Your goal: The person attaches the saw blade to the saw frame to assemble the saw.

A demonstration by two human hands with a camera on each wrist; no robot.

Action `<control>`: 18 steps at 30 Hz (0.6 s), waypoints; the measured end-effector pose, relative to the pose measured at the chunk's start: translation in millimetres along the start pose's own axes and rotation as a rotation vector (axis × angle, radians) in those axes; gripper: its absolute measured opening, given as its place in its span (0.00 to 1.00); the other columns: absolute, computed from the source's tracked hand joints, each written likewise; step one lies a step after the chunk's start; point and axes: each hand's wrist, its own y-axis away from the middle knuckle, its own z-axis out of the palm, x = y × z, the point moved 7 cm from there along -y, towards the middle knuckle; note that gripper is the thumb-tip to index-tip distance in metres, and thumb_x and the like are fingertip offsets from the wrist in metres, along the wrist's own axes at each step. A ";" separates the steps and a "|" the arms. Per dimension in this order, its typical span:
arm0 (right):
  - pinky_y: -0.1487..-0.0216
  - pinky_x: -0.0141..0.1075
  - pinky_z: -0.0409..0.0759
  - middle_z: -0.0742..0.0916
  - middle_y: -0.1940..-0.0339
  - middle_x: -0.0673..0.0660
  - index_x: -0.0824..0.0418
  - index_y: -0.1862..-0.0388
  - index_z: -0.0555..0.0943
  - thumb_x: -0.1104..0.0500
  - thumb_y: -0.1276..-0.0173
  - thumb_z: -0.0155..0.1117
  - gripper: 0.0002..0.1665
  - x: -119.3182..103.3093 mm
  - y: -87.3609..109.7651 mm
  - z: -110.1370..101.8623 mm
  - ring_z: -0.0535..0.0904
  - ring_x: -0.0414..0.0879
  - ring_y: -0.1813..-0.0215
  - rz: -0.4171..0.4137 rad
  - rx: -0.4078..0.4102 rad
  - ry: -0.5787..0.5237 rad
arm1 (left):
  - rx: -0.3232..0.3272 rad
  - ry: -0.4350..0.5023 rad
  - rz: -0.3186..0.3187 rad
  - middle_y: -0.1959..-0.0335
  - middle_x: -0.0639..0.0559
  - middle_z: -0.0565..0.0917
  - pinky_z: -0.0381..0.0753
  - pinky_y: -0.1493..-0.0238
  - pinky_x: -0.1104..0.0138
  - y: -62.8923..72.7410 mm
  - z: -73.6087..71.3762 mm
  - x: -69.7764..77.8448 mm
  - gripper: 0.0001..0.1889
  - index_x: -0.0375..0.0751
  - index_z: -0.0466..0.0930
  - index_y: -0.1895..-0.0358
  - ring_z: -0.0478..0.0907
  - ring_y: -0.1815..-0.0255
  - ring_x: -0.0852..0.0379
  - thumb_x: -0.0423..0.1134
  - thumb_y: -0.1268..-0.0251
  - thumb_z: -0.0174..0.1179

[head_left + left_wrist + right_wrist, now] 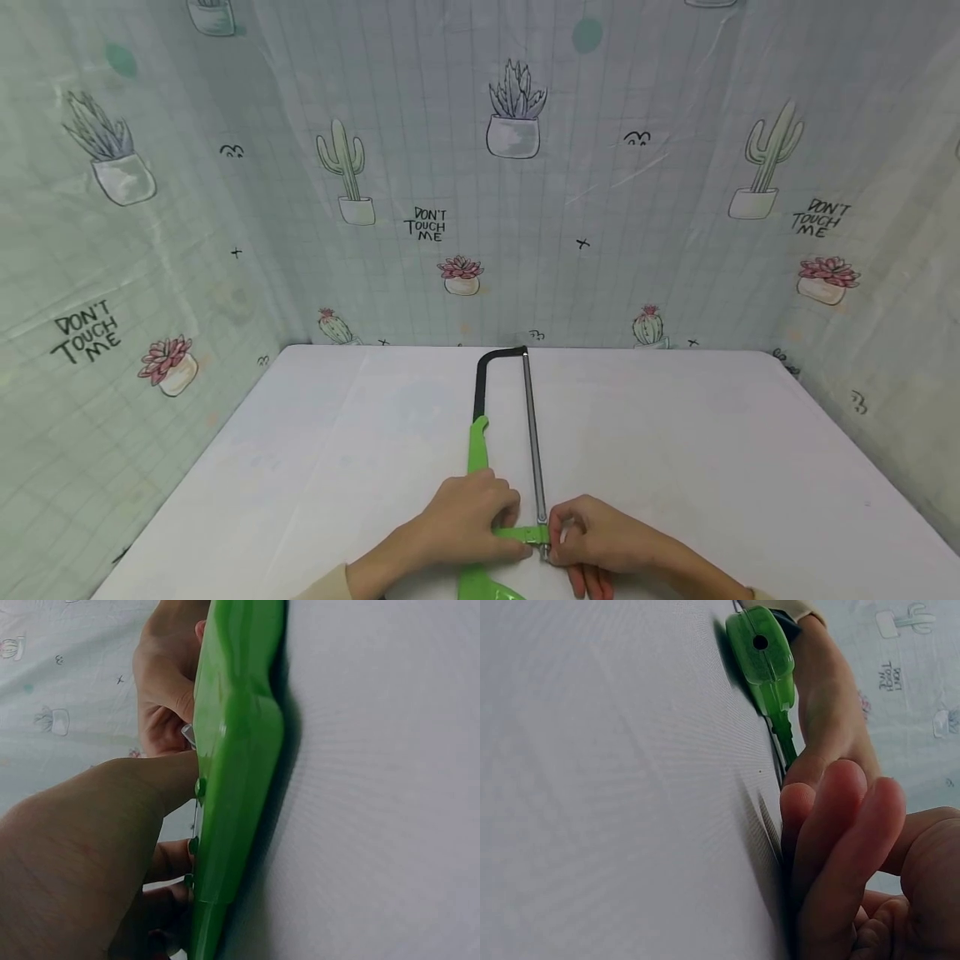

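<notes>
A hacksaw (478, 450) with a green handle and black front bow lies flat on the white table, its grey blade (534, 442) on the right side. My left hand (467, 518) grips the green frame near the handle, thumb along the short green arm (517, 534) at the blade's near end. Just past that arm, my right hand (600, 537) pinches the small metal wing nut (545, 552) between thumb and index finger; its other fingers (832, 825) are loosely bent close over the table. The green handle (240, 735) hides part of both hands in the left wrist view.
The white table (712, 450) stretches out on both sides of the saw. Behind and beside it hangs a pale sheet (412, 108) printed with potted cacti and lettering. The saw's handle end (759, 664) stands close to the left forearm in the right wrist view.
</notes>
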 end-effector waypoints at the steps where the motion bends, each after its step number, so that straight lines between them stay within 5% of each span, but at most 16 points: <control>1: 0.86 0.26 0.72 0.75 0.75 0.91 0.60 0.62 0.77 0.65 0.28 0.58 0.01 1.3 -0.3 0.7 0.75 0.33 0.89 0.000 0.005 0.001 | -0.004 0.002 0.001 0.77 0.71 0.69 0.63 0.76 0.72 0.4 0.5 0.1 0.20 0.62 0.72 0.76 0.64 0.72 0.70 0.67 0.44 0.67; 6: 0.87 0.26 0.71 0.75 0.76 0.91 0.61 0.63 0.77 0.65 0.28 0.58 0.02 5.6 -0.7 1.1 0.74 0.32 0.89 0.004 0.026 0.004 | -0.012 0.006 0.001 0.77 0.71 0.70 0.63 0.76 0.72 1.1 3.2 0.0 0.20 0.62 0.72 0.76 0.64 0.71 0.70 0.67 0.44 0.67; 18: 0.87 0.25 0.71 0.83 0.88 0.47 0.58 0.63 0.78 0.61 0.28 0.63 0.03 5.3 -1.4 -2.1 0.74 0.31 0.90 0.029 0.048 0.023 | -0.006 -0.017 0.006 0.77 0.71 0.69 0.62 0.75 0.72 0.8 0.2 0.2 0.20 0.62 0.71 0.76 0.64 0.71 0.70 0.68 0.43 0.67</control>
